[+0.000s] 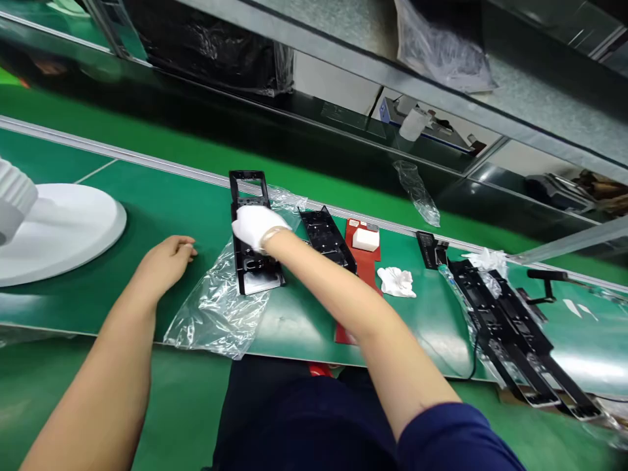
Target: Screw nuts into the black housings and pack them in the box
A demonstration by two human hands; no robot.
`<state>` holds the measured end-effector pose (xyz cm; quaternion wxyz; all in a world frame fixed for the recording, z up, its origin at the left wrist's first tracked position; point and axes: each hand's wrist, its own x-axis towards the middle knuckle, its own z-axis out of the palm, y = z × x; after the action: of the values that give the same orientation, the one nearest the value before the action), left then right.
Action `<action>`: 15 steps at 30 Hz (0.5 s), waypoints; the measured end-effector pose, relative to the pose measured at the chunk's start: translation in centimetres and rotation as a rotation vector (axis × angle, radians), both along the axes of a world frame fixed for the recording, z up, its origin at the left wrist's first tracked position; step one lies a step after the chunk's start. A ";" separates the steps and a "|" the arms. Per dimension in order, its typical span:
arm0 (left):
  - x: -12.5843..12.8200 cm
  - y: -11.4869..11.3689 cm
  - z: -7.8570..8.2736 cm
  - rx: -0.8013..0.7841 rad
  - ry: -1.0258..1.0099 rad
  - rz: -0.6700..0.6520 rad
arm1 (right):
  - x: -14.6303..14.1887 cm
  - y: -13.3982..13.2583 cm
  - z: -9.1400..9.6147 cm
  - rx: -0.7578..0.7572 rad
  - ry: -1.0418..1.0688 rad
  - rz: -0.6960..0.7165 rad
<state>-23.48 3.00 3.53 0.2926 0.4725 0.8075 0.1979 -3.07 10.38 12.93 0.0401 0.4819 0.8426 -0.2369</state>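
The white-gloved right hand (259,227) lies across the middle of a long, glossy black rectangular frame (256,265); whether its fingers grasp the frame or only press on it, I cannot tell. The bare left hand (164,263) is loosely curled, nothing visible in it, apart from the frame.

Pressing unevenly could make the frame slide, since crumpled clear plastic film (210,317) lies under and around it and looks slippery. With the left fingers off it, the frame has no second hold. The right forearm crosses over the near end of a black tray-like part (326,235), right of the gloved fingers, so a sweep that way could knock it.

Toward the body from the fingers, the film hangs past the front edge of the green counter (304,320) and could snag. Beyond the gloved fingers, the frame's far end overlaps a silver rail (171,173), leaving little room. The freest room is around the left fingers, before the white oval base (83,229) farther left.
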 end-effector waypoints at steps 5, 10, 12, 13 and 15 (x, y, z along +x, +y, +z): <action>0.5 -7.0 0.9 0.123 0.149 0.116 | 14.5 -2.6 0.6 0.135 -0.085 -0.371; 6.3 -11.4 1.2 0.408 0.067 0.147 | 21.5 -5.8 -3.7 0.006 -0.225 -0.518; 9.3 -11.6 1.1 0.415 0.004 0.054 | 21.4 -6.3 -5.5 0.000 -0.234 -0.524; 10.7 -11.4 1.1 0.405 -0.024 -0.005 | 21.2 -6.4 -6.1 0.001 -0.237 -0.519; 12.8 -11.1 0.8 0.363 -0.062 -0.114 | 20.7 -6.4 -6.9 0.011 -0.246 -0.495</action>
<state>-10.69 -8.11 4.36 0.2379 0.5560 0.7212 0.3379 17.61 4.02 6.05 0.0803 0.6984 0.6894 -0.1747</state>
